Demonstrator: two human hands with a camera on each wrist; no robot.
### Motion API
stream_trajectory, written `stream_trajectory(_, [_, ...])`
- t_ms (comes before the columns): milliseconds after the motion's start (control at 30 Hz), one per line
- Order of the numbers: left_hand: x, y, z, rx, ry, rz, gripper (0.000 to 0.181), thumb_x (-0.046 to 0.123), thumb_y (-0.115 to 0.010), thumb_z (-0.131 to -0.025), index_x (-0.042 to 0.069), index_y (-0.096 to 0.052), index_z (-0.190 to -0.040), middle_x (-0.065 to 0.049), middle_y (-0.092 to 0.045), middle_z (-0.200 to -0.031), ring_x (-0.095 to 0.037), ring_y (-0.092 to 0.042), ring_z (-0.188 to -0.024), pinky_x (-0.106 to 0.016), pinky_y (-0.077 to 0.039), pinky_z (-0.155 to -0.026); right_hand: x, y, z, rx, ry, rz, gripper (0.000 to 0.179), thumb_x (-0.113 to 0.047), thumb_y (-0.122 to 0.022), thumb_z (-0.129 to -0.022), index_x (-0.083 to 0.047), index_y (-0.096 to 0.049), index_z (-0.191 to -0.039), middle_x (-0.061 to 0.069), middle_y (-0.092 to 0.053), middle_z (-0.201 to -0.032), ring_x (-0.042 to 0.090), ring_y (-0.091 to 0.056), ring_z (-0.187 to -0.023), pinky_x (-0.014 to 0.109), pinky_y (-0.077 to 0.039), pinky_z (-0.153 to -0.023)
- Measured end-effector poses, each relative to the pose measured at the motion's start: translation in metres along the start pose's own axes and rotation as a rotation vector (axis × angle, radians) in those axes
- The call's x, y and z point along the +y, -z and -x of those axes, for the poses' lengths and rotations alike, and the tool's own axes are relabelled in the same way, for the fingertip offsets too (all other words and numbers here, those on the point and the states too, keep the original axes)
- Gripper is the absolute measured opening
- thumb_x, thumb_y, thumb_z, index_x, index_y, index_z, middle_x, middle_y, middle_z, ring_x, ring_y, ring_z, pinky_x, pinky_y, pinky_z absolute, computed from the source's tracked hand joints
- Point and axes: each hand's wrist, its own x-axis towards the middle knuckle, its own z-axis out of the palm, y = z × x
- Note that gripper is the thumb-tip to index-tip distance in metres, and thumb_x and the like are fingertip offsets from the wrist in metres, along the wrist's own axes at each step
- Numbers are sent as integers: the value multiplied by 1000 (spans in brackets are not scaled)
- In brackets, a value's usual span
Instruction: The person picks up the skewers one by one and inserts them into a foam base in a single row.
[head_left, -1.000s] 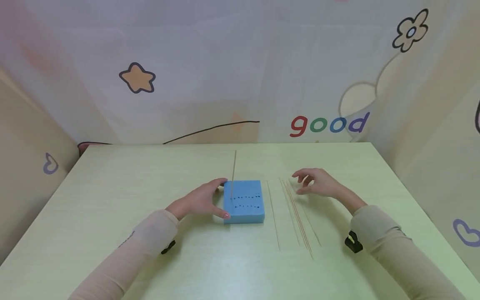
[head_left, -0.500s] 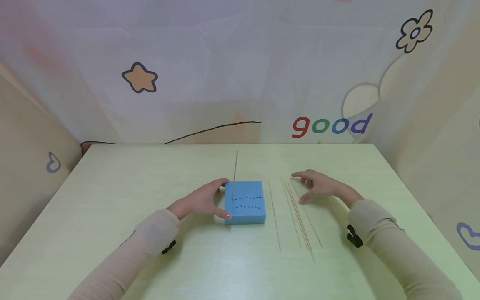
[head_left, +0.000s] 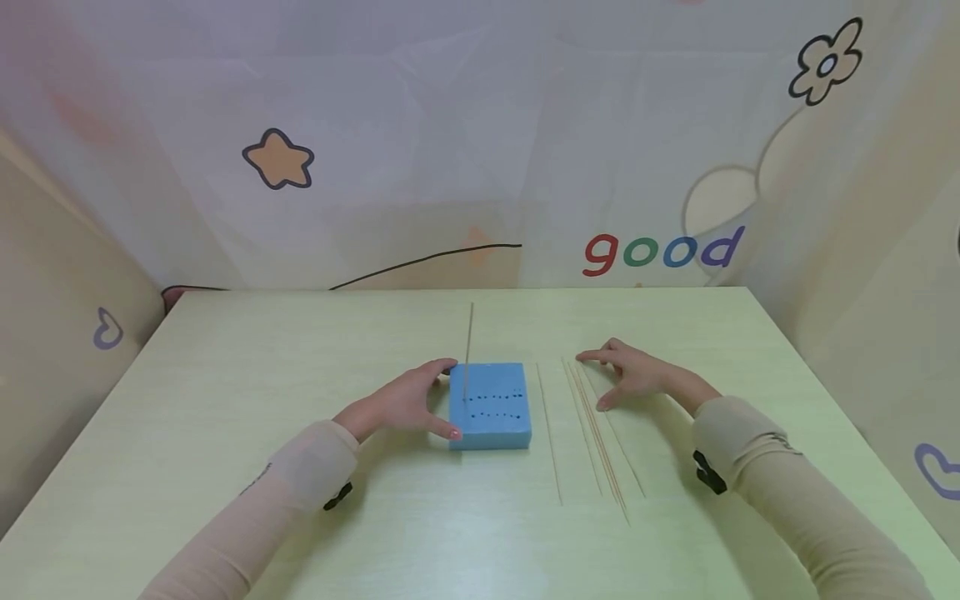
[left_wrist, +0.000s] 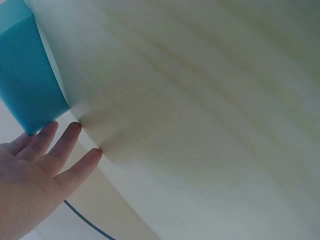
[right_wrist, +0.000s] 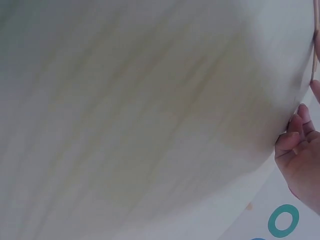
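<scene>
A blue foam block with two rows of dark holes lies on the table. One thin wooden stick stands up from its left part. My left hand holds the block at its left end, thumb at the near corner and fingers at the far one. In the left wrist view, fingertips meet the block's end face. Several thin sticks lie to the right of the block. Over their far ends is my right hand, index finger stretched out at the stick tips and thumb apart from it, lower down.
One loose stick lies alone between the block and the others. Behind the pale table hangs a printed cloth backdrop, with similar cloth at both sides. Dark wrist mounts show under both sleeves.
My right hand has straightened its index finger, spread its thumb lower and shifted slightly left over the far stick ends. My left hand and the block have stayed in place.
</scene>
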Motion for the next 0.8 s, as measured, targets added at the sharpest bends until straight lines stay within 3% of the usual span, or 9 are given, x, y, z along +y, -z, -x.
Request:
stream_trajectory(200, [-1,0,1,3,4,-4,105,41,-83,-61,7,-25,-142,-10,-34,-142,-28,-37,-125,-41,-30,-103,1,1,-3,-6,-10,2,76,-33,-79,-68,-11,-43,-131,16,-43,-111,29,-41,-96,42,-40,-82])
stream_trajectory(300, [-1,1,1,2,8,2,105,41,-82,-62,7,-25,-142,-10,-34,-142,-29,-37,-126,-42,-30,-103,0,1,-4,-6,-19,-21,75,-32,-79,-68,-8,-41,-128,18,-44,-112,32,-42,-99,48,-38,-89])
stream_trajectory(433, [-1,0,2,1,11,11,106,41,-83,-61,7,-24,-142,-10,-34,-142,-29,-36,-126,-42,-30,-103,1,2,-3,0,-33,-70,76,-29,-80,-68,-6,-37,-128,17,-45,-111,33,-41,-101,48,-35,-94])
stream_trajectory(667, [-2,0,2,2,-7,22,106,42,-83,-61,7,-25,-142,-11,-34,-141,-29,-37,-126,-42,-30,-103,4,8,3,-14,-39,-223,76,-18,-78,-72,-4,-28,-128,8,-48,-90,22,-44,-85,31,-38,-75])
stream_trajectory(800, [-2,0,1,7,-11,26,106,41,-83,-60,7,-25,-142,-10,-35,-141,-29,-37,-126,-42,-30,-103,6,11,8,-37,-29,-329,78,-8,-74,-75,1,-21,-132,6,-53,-79,20,-48,-75,26,-41,-72])
